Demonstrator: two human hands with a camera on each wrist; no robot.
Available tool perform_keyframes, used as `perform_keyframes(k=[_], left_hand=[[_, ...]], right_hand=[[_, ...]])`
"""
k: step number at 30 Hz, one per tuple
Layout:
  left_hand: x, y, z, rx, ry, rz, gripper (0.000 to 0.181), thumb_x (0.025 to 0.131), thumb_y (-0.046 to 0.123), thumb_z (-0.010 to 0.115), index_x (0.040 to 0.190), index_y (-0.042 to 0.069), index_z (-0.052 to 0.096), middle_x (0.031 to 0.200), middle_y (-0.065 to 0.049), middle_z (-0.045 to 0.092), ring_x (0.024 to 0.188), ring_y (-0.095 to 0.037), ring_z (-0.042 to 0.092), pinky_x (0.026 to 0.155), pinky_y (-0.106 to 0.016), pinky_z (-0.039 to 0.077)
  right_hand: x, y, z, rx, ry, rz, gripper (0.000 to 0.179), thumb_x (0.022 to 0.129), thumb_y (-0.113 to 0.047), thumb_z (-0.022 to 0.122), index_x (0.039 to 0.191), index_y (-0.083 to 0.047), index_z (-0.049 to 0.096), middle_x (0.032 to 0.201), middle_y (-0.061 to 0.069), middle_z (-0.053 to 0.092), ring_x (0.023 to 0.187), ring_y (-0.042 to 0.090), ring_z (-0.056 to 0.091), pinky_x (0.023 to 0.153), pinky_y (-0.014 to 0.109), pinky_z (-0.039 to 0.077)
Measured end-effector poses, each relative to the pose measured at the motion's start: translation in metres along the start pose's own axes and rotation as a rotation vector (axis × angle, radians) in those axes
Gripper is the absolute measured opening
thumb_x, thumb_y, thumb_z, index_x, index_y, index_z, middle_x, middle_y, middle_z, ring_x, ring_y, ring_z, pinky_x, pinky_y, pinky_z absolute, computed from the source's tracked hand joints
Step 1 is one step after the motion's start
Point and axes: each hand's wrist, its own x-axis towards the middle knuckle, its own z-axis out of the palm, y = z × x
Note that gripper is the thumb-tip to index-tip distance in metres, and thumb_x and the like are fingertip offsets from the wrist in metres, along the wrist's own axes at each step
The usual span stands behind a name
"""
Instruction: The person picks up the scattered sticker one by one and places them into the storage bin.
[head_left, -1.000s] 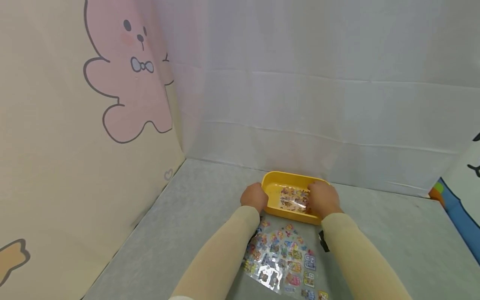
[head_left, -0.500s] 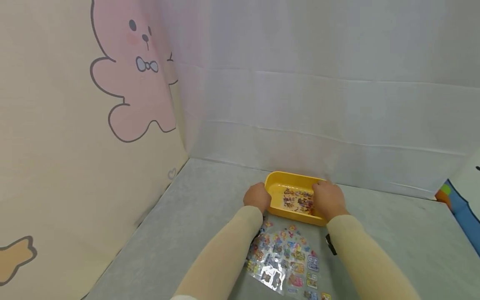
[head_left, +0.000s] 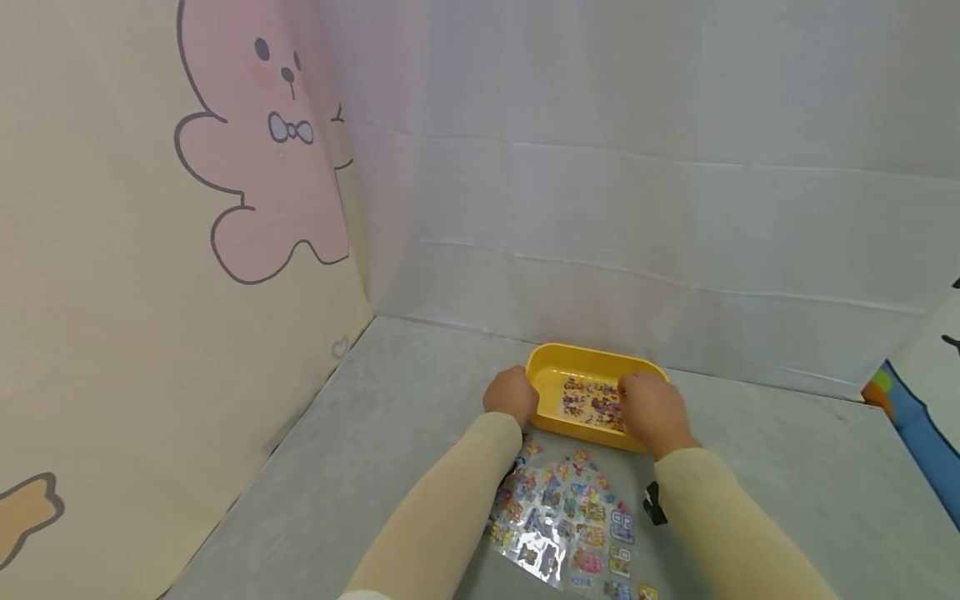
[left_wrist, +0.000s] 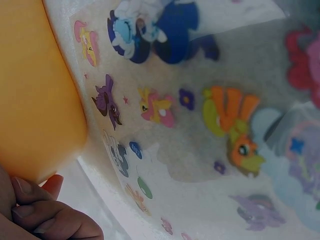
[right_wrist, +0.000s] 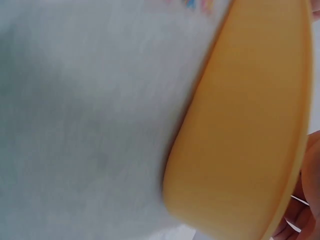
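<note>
A yellow tray (head_left: 581, 431) with a raised rim stands on the grey table against the white backdrop. Inside it lies a small patch of multicoloured printed stickers or bits (head_left: 588, 400), too small to tell apart. My left hand (head_left: 512, 395) grips the tray's left end, its fingers (left_wrist: 55, 217) curled at the yellow wall in the left wrist view. At the right end my right hand (head_left: 654, 410) holds the rim with curled fingers, partly hidden behind the tray wall (right_wrist: 245, 125) in the right wrist view. A clear sheet of cartoon pony stickers (head_left: 558, 521) lies between my forearms.
A white cloth backdrop (head_left: 600, 208) rises right behind the tray. On the left stands a cream wall with a pink bear (head_left: 288, 175). A blue printed shape (head_left: 918, 442) shows at the table's far right.
My right hand and cuff have shifted slightly toward me at the tray's right end. The glare on the patch inside the tray has gone. My left hand stays at its end.
</note>
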Motion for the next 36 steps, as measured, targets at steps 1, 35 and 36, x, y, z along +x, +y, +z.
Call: perform_keyframes(k=[1,35,36], left_hand=[[0.0,0.0,0.0,-0.003,0.0,-0.001,0.025,0.1,0.016,0.064,0.122,0.006,0.07,0.106,-0.006,0.072,0.087,-0.018,0.065,0.085,-0.04,0.057],[-0.003,0.003,-0.002,-0.02,0.001,0.002,0.021,0.099,0.013,0.065,0.117,0.004,0.071,0.098,-0.007,0.072,0.08,-0.018,0.063,0.08,-0.04,0.057],[-0.002,0.003,-0.001,-0.023,0.002,-0.001,0.021,0.099,0.013,0.064,0.117,0.005,0.071,0.097,-0.007,0.072,0.079,-0.017,0.063,0.079,-0.039,0.057]], right_hand=[[-0.001,-0.002,0.0,0.026,0.002,0.012,0.013,0.097,-0.003,0.065,0.085,-0.003,0.069,0.079,0.01,0.064,0.066,0.023,0.053,0.061,0.044,0.047],[-0.114,-0.035,-0.013,0.259,0.001,0.257,0.012,0.094,-0.015,0.074,0.102,-0.006,0.074,0.096,0.005,0.069,0.091,0.025,0.064,0.084,0.053,0.053],[-0.116,-0.035,-0.014,0.258,-0.006,0.263,0.013,0.094,-0.015,0.073,0.102,-0.006,0.074,0.097,0.005,0.069,0.092,0.026,0.064,0.085,0.053,0.052]])
